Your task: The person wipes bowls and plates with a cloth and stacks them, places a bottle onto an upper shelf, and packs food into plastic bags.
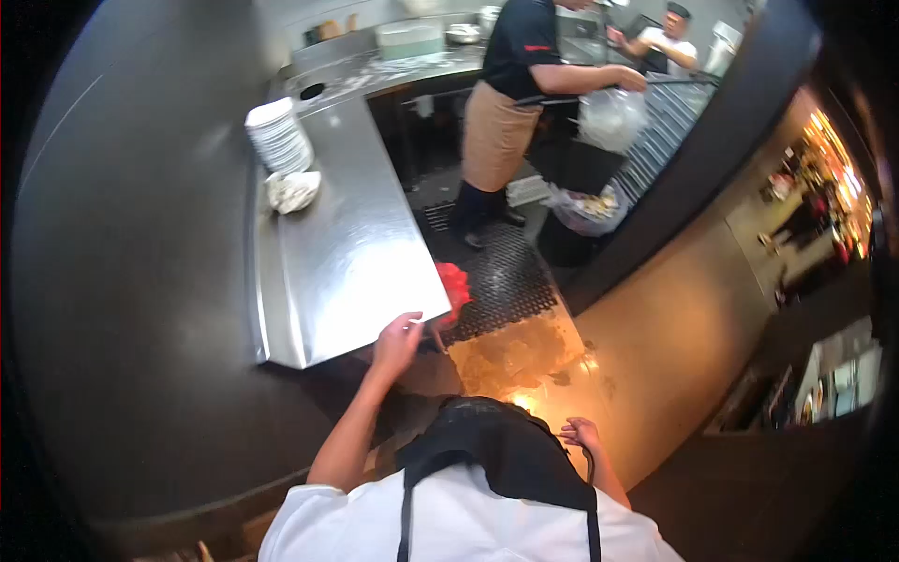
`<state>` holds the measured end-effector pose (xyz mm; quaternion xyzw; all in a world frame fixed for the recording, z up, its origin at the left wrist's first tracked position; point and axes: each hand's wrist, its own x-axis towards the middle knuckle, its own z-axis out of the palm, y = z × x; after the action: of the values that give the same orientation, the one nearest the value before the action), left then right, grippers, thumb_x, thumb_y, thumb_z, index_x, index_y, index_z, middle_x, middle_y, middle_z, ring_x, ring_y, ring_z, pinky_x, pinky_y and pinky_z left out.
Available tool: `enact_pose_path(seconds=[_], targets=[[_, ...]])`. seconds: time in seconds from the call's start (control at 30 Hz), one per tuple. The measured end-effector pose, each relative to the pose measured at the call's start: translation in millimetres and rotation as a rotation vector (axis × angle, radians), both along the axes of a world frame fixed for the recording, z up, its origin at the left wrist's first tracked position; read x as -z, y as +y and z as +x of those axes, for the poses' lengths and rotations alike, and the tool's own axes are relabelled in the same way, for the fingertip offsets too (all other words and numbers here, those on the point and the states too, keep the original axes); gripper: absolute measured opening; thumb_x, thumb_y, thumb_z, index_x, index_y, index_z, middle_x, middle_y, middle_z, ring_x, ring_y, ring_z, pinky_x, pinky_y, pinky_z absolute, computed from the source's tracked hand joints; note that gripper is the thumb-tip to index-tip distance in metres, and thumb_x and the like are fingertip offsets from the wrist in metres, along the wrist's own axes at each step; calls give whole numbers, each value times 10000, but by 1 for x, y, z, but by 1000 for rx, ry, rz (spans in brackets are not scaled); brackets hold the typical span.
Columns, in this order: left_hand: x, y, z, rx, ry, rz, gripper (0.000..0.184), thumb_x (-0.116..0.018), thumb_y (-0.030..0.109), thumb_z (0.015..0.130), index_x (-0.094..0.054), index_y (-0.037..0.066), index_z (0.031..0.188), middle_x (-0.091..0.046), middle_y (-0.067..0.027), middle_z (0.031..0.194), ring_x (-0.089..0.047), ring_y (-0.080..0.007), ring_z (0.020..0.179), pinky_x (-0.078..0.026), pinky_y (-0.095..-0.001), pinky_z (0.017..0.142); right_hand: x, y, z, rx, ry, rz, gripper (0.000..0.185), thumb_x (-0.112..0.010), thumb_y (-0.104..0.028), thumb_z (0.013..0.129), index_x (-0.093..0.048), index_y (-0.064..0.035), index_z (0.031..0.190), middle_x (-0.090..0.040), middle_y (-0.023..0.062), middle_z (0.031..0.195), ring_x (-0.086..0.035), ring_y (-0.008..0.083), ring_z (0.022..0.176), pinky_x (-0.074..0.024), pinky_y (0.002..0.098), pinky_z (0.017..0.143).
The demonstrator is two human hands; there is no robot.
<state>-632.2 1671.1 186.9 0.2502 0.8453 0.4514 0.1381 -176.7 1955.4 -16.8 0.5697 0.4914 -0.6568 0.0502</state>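
My left hand is at the near corner of the steel counter, its fingers loosely bent and apart. It looks close to the counter edge; whether it touches is unclear. Just beyond it, something red shows beside the counter, partly hidden. My right hand hangs low beside my black apron, fingers slightly spread and nothing visible in them. A dark strap runs near its wrist. On the counter's far left stand a stack of white dishes and a white bowl-like dish with crumpled contents.
A co-worker in a dark shirt and tan apron holds a clear plastic bag over a black bin. Another lined bin contains waste. A perforated black mat and wet-looking floor lie ahead. Another person stands farther back.
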Motion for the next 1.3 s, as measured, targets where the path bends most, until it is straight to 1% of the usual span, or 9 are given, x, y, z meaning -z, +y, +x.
enact_pose_path(seconds=[0.17,0.27,0.43,0.63,0.67,0.8,0.93,1.17,1.3], targets=[[30,2,-61,-120,156,47,234,-604,77,940,-679,20,1154,-690,-147,1145,-692,-277,962,-567,-374,791,15,7,10,70,-7,-96,274,-622,-278,980,-641,-63,1150,-718,146,1000,-733,269,798,-596,399,666],[51,-4,-66,-139,365,-172,227,-664,107,883,-689,-1,1082,-665,-192,1099,-637,-381,1030,-498,-442,928,35,17,15,75,-88,-169,323,-614,-293,984,-636,-43,1187,-708,191,1000,-725,315,820,-593,442,681],[46,19,-49,-175,469,-341,217,-683,102,837,-680,3,1031,-608,-199,1206,-562,-382,1133,-451,-461,990,63,38,-12,11,-166,-145,378,-615,-301,977,-632,-16,1226,-689,255,1030,-715,360,852,-587,472,686],[44,50,-53,-213,492,-342,219,-700,98,827,-685,7,1025,-603,-197,1207,-557,-384,1132,-451,-461,989,96,115,-87,-140,-111,-100,320,-605,-305,961,-650,-29,1117,-715,177,997,-730,313,786,-586,458,629],[42,54,-56,-205,493,-340,217,-700,99,827,-686,6,1023,-605,-195,1207,-558,-383,1132,-451,-460,989,131,134,-83,-88,55,-158,290,-585,-303,973,-653,-49,1097,-718,157,977,-730,303,769,-588,447,610],[37,61,-63,-203,466,-344,206,-701,102,830,-688,6,1012,-608,-185,1209,-561,-379,1133,-452,-458,990,69,178,-159,-153,-37,37,309,-560,-290,1003,-634,-45,1176,-713,129,997,-725,227,788,-577,361,607],[40,60,-58,-219,438,-319,221,-692,100,832,-687,7,1032,-599,-194,1246,-551,-384,1167,-440,-462,1015,52,197,-182,-203,-29,90,319,-592,-320,998,-639,-62,1179,-710,108,982,-721,228,793,-583,378,645],[54,46,-48,-213,444,-265,330,-683,98,834,-651,-9,1145,-552,-213,1343,-503,-396,1260,-398,-478,1081,43,144,-163,-278,-64,87,306,-610,-300,988,-656,-34,1131,-713,103,939,-711,223,750,-582,355,629],[59,41,-47,-190,474,-261,365,-681,92,835,-633,-18,1179,-540,-220,1359,-491,-402,1274,-387,-486,1090,112,107,-95,-459,-22,167,231,-624,-236,958,-707,-22,931,-677,71,711,-649,177,599,-530,324,552]])
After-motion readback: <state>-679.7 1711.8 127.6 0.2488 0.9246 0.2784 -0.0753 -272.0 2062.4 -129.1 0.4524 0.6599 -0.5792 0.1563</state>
